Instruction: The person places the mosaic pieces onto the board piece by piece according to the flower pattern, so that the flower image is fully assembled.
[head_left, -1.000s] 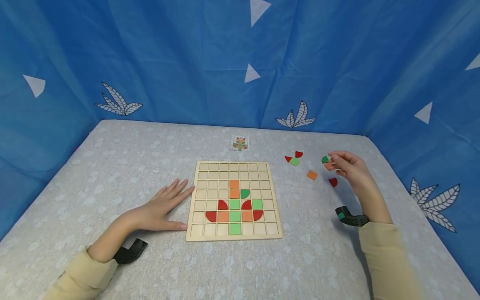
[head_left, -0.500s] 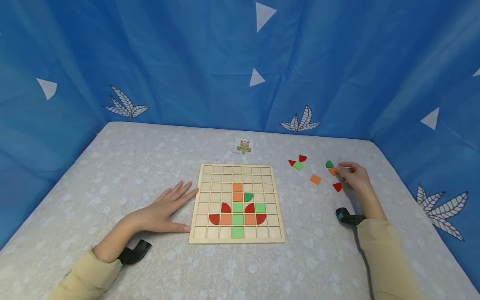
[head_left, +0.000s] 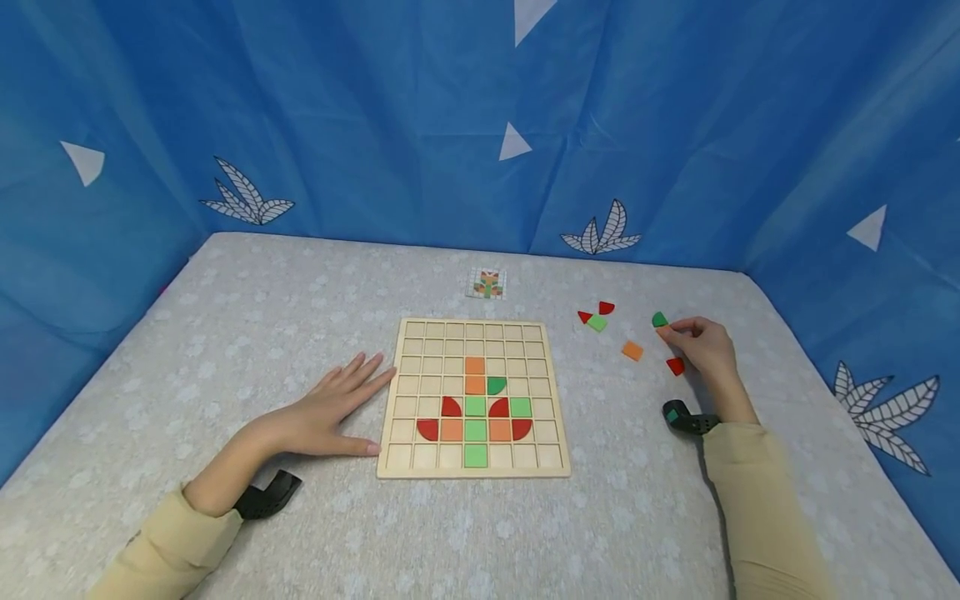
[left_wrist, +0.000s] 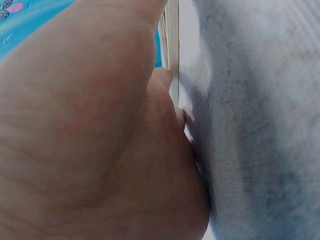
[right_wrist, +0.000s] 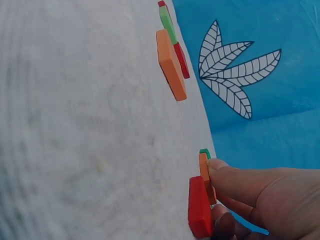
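A wooden grid board (head_left: 557, 417) lies on the table with red, orange and green tiles set in its cells. My left hand (head_left: 315, 421) rests flat beside it, fingers spread; fingertips and thumb touch its left edge. In the left wrist view, the palm (left_wrist: 125, 150) hides most of the board. My right hand (head_left: 705, 346) is over the loose pieces at right, thumb and fingers pinching an orange tile (right_wrist: 206, 172), mostly covered in the head view. Touching or close to that tile is a dark green rounded piece (head_left: 659, 319). A red quarter-round piece (head_left: 676, 367) lies just nearer.
Left of the right hand lies an orange square (head_left: 632, 351). Farther back sit a light green square (head_left: 597, 322), a red triangle (head_left: 584, 317) and a red quarter-round (head_left: 607, 307). A small pattern card (head_left: 487, 283) lies behind the board. Blue cloth (head_left: 420, 125) encloses the table.
My right hand drew back from the green and orange pieces, then came in again to the orange tile. The left hand keeps its place at the board; the head view shifted slightly.
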